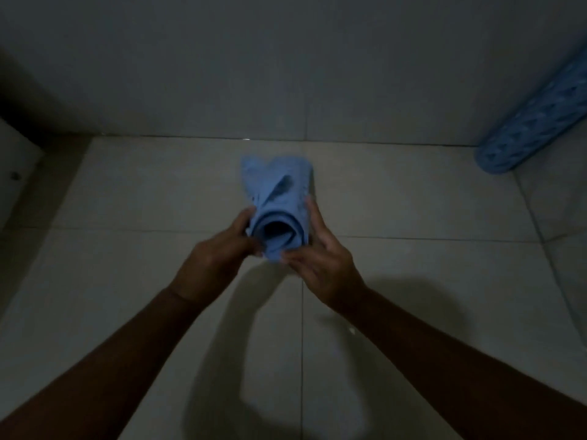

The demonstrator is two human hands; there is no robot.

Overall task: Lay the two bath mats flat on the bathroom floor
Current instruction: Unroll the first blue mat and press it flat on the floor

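A light blue bath mat (276, 198), rolled into a loose tube, stands on end above the pale tiled floor (127, 192) in the middle of the view. My left hand (219, 249) grips the near end of the roll from the left, fingers curled round its edge. My right hand (320, 252) holds the same end from the right, thumb pinching the loose flap underneath. A second blue mat (533, 122), rolled and patterned with a raised lattice, leans against the wall at the far right.
A grey wall (286, 58) rises behind the floor, meeting it along a seam. A dark corner and a white fixture edge (16, 160) sit at the far left. The room is dim, with shadows of my arms on the tiles.
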